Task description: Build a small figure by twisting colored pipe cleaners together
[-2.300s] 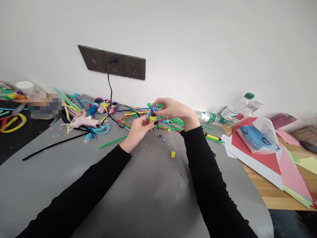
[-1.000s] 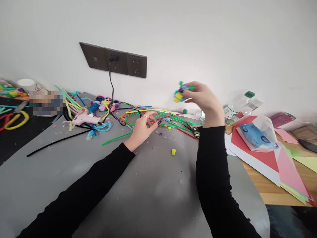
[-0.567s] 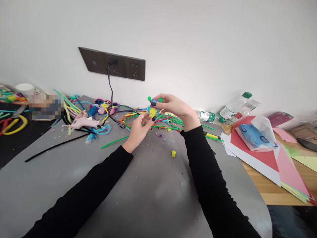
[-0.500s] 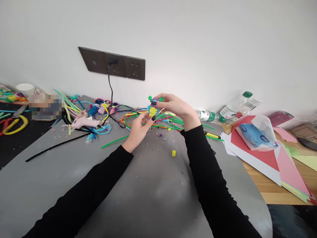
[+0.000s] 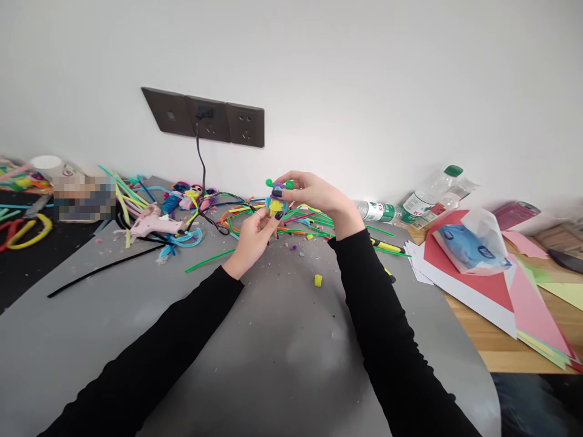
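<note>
Both hands hold one small pipe-cleaner figure [image 5: 276, 205] above the grey mat. Its body is yellow and blue, its top is purple, and two green balls stick up from it. My left hand [image 5: 255, 237] pinches the lower part between thumb and fingers. From the right, my right hand [image 5: 314, 197] grips the purple top, thumb in front. Fingers cover parts of the figure. A small yellow fuzzy piece [image 5: 317, 280] lies on the mat [image 5: 282, 352] nearer to me.
Loose pipe cleaners [image 5: 314, 218] lie behind the hands. A pink glue gun [image 5: 157, 224] sits at left, its black cord [image 5: 201, 158] near the wall socket [image 5: 246, 124]. Scissors [image 5: 34, 230] lie far left. Bottles [image 5: 416, 206], a tissue pack [image 5: 471, 246] and coloured paper [image 5: 532, 297] are at right.
The figure and both hands have shifted slightly left in view, and the figure is turned a little. Both hands keep their hold.
</note>
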Demonstrator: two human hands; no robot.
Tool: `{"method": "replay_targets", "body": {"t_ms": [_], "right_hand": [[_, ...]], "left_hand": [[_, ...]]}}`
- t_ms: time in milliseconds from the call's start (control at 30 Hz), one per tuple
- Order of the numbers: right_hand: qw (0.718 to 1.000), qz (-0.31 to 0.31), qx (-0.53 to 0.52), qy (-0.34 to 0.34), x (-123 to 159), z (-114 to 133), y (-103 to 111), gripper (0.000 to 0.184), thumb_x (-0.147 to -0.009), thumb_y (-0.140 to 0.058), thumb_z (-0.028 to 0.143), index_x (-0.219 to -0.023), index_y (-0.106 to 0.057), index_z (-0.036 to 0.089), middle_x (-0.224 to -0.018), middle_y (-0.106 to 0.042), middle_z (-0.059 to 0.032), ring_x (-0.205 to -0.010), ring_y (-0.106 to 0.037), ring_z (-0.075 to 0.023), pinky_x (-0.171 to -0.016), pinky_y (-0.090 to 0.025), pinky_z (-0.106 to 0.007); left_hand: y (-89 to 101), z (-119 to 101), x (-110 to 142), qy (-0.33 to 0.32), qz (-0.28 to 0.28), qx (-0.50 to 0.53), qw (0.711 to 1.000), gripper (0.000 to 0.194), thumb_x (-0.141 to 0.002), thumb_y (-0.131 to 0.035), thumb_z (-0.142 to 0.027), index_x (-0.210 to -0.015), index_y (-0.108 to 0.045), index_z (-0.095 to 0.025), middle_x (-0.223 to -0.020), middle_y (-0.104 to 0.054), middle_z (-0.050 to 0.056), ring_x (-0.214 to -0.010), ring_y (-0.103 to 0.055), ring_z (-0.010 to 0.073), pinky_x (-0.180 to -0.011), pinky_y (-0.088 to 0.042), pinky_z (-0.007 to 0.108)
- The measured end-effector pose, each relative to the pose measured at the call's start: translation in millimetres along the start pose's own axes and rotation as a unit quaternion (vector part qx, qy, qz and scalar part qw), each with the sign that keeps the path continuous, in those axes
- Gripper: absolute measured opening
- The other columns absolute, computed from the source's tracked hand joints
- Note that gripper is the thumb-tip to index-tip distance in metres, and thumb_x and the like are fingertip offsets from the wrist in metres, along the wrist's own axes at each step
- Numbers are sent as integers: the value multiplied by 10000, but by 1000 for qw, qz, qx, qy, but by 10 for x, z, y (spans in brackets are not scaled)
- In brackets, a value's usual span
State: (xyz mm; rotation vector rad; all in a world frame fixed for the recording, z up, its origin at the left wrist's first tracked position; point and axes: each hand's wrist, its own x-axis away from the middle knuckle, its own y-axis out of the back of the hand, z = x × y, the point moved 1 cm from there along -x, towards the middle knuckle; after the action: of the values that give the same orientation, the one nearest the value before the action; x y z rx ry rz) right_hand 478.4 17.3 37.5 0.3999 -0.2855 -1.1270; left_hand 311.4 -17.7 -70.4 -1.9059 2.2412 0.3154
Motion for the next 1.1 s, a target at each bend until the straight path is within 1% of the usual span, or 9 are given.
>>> {"method": "replay_targets", "body": {"t_ms": [133, 200, 267, 467, 600, 700, 900, 1000, 1100], "right_hand": [[999, 17, -27, -4, 42, 24, 68, 205, -963, -671, 417, -1011, -684, 218, -988, -754, -48, -858, -712, -157, -805, -605, -296], [999, 10, -28, -16, 73, 48, 105, 217, -997, -622, 417, -952, -680, 213, -979, -764, -56, -888, -721, -159, -833, -606, -292], [999, 9, -22, -25, 103, 78, 130, 191, -1000, -618, 373, -930, -692, 212, -959, -770, -54, -880, -724, -154, -841, -606, -290], [1000, 1, -10, -20, 143, 112, 159, 76, -903, -722, 259, -963, -741, 216, -943, -785, -49, -803, -727, -148, -785, -604, -296], [1000, -10, 15, -20, 140, 63, 198, 107, -876, -764, 290, -897, -724, 193, -861, -782, -62, -740, -724, -157, -686, -574, -292], [997, -40, 52, -35, 149, 19, 255, 163, -900, -750, 336, -871, -707, 181, -793, -767, -77, -718, -725, -175, -650, -552, -301], [974, -154, 147, -71, 222, -33, 403, 148, -885, -747, 279, -818, -666, 174, -825, -770, -110, -698, -722, -196, -655, -544, -330], [969, -167, 165, -76, 246, -50, 444, 130, -866, -758, 264, -834, -670, 173, -832, -770, -115, -699, -725, -205, -647, -538, -335], [965, -143, 196, -97, 199, -112, 429, 43, -852, -717, 182, -880, -697, 157, -836, -769, -110, -684, -717, -193, -629, -523, -320]], "left_hand": [[6, -8, 3, -7, -9, -2, 1000, 583, -800, -678, -778, -850, -599, -202, -736, -653, 42, -588, -553, 157, -515, -417, 259], [6, -18, 7, -8, -11, -3, 1000, 577, -800, -682, -771, -845, -600, -202, -738, -654, 45, -595, -553, 160, -521, -420, 261], [5, -28, 11, -10, -9, -9, 1000, 564, -808, -678, -760, -828, -594, -202, -725, -646, 47, -610, -561, 169, -529, -423, 264], [3, -21, 7, -11, -2, -33, 999, 523, -813, -687, -718, -803, -588, -205, -693, -612, 30, -616, -566, 174, -545, -439, 271], [-3, -38, 12, -1, 16, -33, 999, 528, -800, -699, -716, -765, -583, -202, -662, -586, 14, -599, -552, 165, -558, -455, 275], [-13, -68, 23, 14, 45, -23, 999, 516, -801, -699, -702, -796, -618, -191, -704, -640, 34, -614, -567, 172, -559, -453, 278], [-38, -63, 46, 41, 78, -73, 993, 402, -839, -681, -572, -729, -636, -188, -682, -671, 33, -582, -575, 174, -552, -427, 283], [-56, -40, 56, 77, 87, -59, 991, 368, -843, -686, -521, -708, -647, -181, -716, -699, 49, -563, -569, 169, -534, -406, 283], [-54, -34, 54, 96, 68, -11, 993, 369, -836, -703, -520, -715, -656, -175, -746, -706, 61, -564, -553, 158, -509, -378, 270]]}}
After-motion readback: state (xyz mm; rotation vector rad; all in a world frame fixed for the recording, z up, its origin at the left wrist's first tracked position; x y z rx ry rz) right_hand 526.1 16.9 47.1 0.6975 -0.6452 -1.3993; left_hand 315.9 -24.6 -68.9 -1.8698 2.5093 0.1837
